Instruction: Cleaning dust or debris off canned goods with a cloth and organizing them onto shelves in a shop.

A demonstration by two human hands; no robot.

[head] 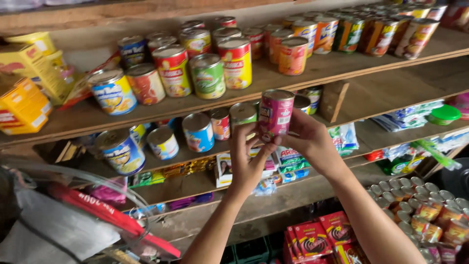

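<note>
A pink tin can [276,112] with a silver lid is held upright in front of the wooden shelves, between both hands. My left hand [248,155] grips its lower left side from below with the fingers curled up. Its right side and bottom are clasped by my right hand [305,138]. The can hangs level with the second shelf [73,128], just in front of a row of tins there, next to a green tin [242,115] and a red one [221,123].
The top shelf [342,61] carries many tins in red, green, blue and orange, with yellow boxes [22,105] at the far left. Lower shelves hold sachets and packets. Small tins [425,205] are stacked at lower right, red boxes [317,239] below, a clear plastic cover [73,215] at lower left.
</note>
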